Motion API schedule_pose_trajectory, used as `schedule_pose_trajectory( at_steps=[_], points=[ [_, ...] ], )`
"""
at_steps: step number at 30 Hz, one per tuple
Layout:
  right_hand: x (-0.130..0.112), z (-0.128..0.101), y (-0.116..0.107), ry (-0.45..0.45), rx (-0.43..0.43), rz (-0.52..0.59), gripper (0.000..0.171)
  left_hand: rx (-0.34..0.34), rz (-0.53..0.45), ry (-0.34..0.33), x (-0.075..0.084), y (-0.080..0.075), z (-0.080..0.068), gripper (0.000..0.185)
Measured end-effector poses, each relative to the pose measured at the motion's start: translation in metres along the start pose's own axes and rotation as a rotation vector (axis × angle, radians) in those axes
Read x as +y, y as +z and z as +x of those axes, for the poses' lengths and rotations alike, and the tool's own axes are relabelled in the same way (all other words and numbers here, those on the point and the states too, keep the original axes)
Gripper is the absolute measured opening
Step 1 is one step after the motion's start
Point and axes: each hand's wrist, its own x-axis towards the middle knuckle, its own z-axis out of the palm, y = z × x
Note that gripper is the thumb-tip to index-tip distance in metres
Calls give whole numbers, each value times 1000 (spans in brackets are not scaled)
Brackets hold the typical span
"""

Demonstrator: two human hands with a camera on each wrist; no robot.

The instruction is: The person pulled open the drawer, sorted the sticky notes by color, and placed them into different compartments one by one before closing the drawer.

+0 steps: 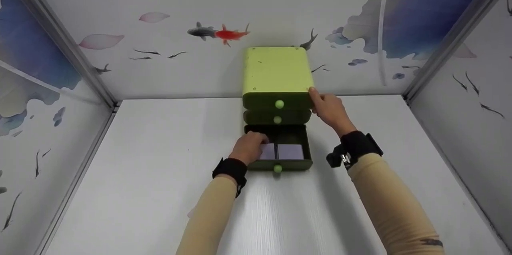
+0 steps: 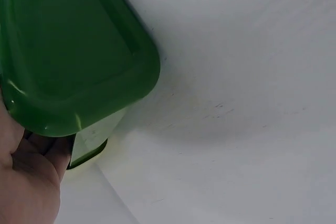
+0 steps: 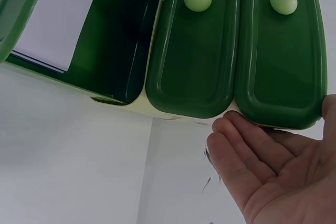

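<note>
A small green drawer cabinet with round light-green knobs stands against the back wall. Its bottom drawer is pulled out, and a divider splits the inside. Square pale-purple paper pads lie in its front part, one on each side of the divider. My left hand reaches into the drawer's left side, over the left pad; its fingertips are hidden, so I cannot tell whether they pinch it. At the cabinet's top right front corner, my right hand rests its thumb on the edge, its nearly straight fingers along the side.
The middle drawer and the top drawer are pushed in. A white table lies underneath, bounded by walls printed with fish, petals and blue leaves. Metal frame posts run along the corners.
</note>
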Motion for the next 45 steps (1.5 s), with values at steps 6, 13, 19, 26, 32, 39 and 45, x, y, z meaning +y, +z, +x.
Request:
schedule_pose_trajectory(
  at_steps=[6,13,19,26,32,39,45],
  points=[
    [-5,0,5,-4,-3,-1,76,-11,26,-20,-3,-1,-4,27],
    [-11,0,8,-24,-11,1,78,34,53,5,-6,-5,-9,22],
    [-12,-1,8,-12,-47,12,77,31,55,11,-7,-8,-12,17],
    [-11,2,9,-16,-26,0,75,12,48,13,-5,-14,-14,20],
    [-8,2,5,-12,-27,0,76,-14,5,29,-3,-28,-19,24],
    [-3,1,1,-11,-13,4,77,6,-32,89,-11,-41,-32,19],
    [-1,0,-2,-27,-22,-23,77,56,-2,145,-22,-52,-47,18]
  ],
)
